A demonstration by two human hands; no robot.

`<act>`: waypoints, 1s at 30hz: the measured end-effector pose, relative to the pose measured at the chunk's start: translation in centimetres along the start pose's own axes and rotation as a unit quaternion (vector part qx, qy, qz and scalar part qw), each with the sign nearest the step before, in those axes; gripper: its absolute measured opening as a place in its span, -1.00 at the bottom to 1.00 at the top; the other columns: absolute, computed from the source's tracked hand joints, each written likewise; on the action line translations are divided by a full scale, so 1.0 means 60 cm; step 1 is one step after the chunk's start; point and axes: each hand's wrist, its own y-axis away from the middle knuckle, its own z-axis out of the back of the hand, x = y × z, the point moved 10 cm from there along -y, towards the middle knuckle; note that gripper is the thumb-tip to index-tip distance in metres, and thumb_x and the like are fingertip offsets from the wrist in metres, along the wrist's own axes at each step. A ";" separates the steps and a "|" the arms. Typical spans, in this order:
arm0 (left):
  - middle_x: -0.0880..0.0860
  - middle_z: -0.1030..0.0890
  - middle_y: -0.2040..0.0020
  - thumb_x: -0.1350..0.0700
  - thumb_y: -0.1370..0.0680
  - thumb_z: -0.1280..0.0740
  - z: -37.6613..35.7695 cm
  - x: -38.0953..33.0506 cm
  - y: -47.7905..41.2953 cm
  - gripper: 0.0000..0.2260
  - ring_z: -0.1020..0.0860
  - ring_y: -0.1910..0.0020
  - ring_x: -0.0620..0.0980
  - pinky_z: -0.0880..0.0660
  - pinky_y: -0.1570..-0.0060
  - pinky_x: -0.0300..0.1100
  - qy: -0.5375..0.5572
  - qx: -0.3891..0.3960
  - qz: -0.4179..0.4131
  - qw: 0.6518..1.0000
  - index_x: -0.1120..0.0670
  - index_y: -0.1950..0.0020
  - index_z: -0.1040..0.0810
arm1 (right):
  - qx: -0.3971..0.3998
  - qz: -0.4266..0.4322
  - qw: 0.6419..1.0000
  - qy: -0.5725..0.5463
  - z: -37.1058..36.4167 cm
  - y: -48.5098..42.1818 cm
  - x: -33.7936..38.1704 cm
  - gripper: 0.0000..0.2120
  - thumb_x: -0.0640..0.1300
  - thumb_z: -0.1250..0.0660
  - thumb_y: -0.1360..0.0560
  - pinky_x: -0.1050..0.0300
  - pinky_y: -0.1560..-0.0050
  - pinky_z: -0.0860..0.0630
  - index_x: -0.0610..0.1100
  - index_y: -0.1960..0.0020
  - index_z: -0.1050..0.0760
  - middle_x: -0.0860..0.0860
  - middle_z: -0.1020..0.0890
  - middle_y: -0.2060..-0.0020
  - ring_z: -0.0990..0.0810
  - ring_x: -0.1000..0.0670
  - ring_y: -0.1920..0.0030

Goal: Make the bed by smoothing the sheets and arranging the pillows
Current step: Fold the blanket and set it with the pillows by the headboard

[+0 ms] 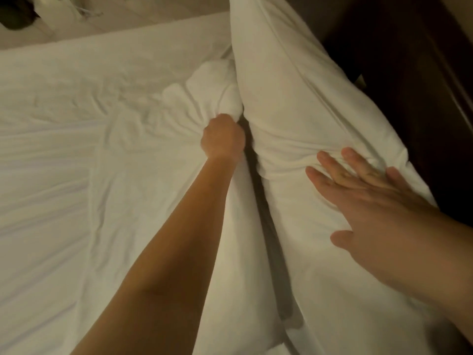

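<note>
Two hands on bedding: left hand [223, 139] fisted on bunched sheet [210, 96] at 12 o'clock, right hand [363, 198] spread flat on pillow [286, 93] at 3 o'clock, probably against dark headboard [409, 73].

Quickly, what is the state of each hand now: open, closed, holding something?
Left hand: closed in a fist, gripping a bunch of the white sheet.
Right hand: open, fingers spread, flat on the pillow.
</note>
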 end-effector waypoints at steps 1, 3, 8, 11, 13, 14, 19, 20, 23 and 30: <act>0.12 -0.63 -0.07 0.15 -0.62 -0.16 -0.013 -0.007 0.002 -0.78 -0.61 -0.07 0.17 -0.38 0.10 -0.09 0.013 0.024 -0.004 1.000 0.13 -0.09 -0.58 | 0.003 -0.003 1.000 0.000 0.001 0.000 -0.001 -0.12 0.08 -0.19 -0.66 -0.11 -0.55 0.31 0.20 -0.53 0.54 0.20 0.61 -0.42 0.56 0.05 -0.49; 0.15 -0.62 -0.07 0.12 -0.64 -0.13 -0.047 -0.014 0.007 -0.76 -0.59 -0.10 0.20 -0.36 0.08 -0.08 0.028 0.081 -0.020 0.996 0.14 -0.09 -0.57 | 0.005 -0.005 1.000 0.000 0.001 0.002 -0.002 -0.11 0.08 -0.20 -0.66 -0.11 -0.56 0.28 0.19 -0.55 0.51 0.20 0.59 -0.45 0.54 0.05 -0.51; 0.23 -0.48 -0.43 -0.09 -0.74 -0.02 -0.109 0.016 0.053 -0.55 -0.43 -0.43 0.17 -0.31 -0.31 -0.05 0.178 0.253 -0.016 0.951 0.17 -0.40 -0.48 | -0.006 0.000 1.000 -0.011 0.002 0.001 -0.003 -0.10 0.07 -0.23 -0.65 -0.09 -0.58 0.26 0.20 -0.56 0.48 0.22 0.56 -0.47 0.52 0.06 -0.52; 0.17 -0.47 -0.45 -0.10 -0.71 -0.13 -0.125 0.067 0.115 -0.61 -0.42 -0.44 0.16 -0.35 -0.33 -0.05 0.162 0.214 -0.022 0.963 0.09 -0.41 -0.46 | -0.017 0.005 1.000 -0.025 0.007 0.005 -0.004 -0.11 0.05 -0.24 -0.65 -0.09 -0.58 0.26 0.20 -0.58 0.45 0.23 0.53 -0.48 0.51 0.07 -0.52; 0.19 -0.41 -0.47 -0.09 -0.67 -0.19 -0.126 0.100 0.199 -0.49 -0.36 -0.47 0.24 -0.34 -0.43 0.06 0.066 0.129 -0.057 0.988 0.17 -0.53 -0.33 | -0.019 0.010 0.999 -0.029 0.007 0.008 -0.004 -0.12 0.04 -0.25 -0.65 -0.10 -0.58 0.26 0.18 -0.59 0.42 0.22 0.51 -0.50 0.50 0.07 -0.53; 0.19 -0.36 -0.51 -0.12 -0.64 -0.19 -0.132 0.113 0.260 -0.42 -0.31 -0.50 0.26 -0.31 -0.46 0.11 0.037 0.108 -0.059 0.992 0.18 -0.57 -0.26 | -0.023 0.014 0.999 -0.032 0.007 0.008 -0.003 -0.12 0.03 -0.25 -0.65 -0.10 -0.58 0.25 0.17 -0.59 0.41 0.22 0.50 -0.51 0.49 0.06 -0.54; 0.15 0.07 -0.68 -0.40 -0.54 -0.11 -0.189 0.168 0.547 -0.06 0.02 -0.65 0.26 -0.01 -0.56 0.29 -0.065 0.161 -0.014 0.985 0.15 -0.68 0.14 | -0.044 0.021 0.998 -0.043 0.009 0.007 -0.002 -0.13 -0.09 -0.26 -0.63 -0.10 -0.58 0.25 0.16 -0.62 0.34 0.22 0.45 -0.54 0.46 0.08 -0.55; 0.16 0.09 -0.68 -0.42 -0.51 -0.14 -0.200 0.183 0.563 -0.02 0.03 -0.65 0.27 -0.01 -0.55 0.31 -0.089 0.165 -0.004 0.982 0.16 -0.68 0.15 | -0.045 0.021 0.998 -0.045 0.008 0.007 -0.002 -0.13 -0.12 -0.26 -0.63 -0.10 -0.58 0.25 0.16 -0.62 0.33 0.22 0.44 -0.54 0.45 0.08 -0.55; 0.24 -0.03 -0.67 -0.36 -0.52 -0.21 -0.211 0.219 0.552 -0.04 -0.10 -0.62 0.32 -0.19 -0.51 0.27 -0.122 0.160 0.028 0.979 0.20 -0.67 0.08 | -0.055 0.026 0.997 -0.048 0.011 0.007 -0.001 -0.13 -0.14 -0.26 -0.62 -0.10 -0.57 0.25 0.17 -0.63 0.31 0.22 0.41 -0.55 0.44 0.08 -0.56; 0.12 -0.27 -0.61 0.29 -0.63 -0.09 -0.184 0.183 0.525 -0.38 -0.29 -0.57 0.12 -0.43 -0.37 -0.04 -0.050 0.198 -0.022 0.979 0.09 -0.68 0.00 | -0.064 0.029 0.997 -0.036 0.011 0.003 -0.001 -0.08 -0.23 -0.28 -0.60 -0.11 -0.56 0.24 0.16 -0.63 0.32 0.21 0.41 -0.56 0.43 0.07 -0.56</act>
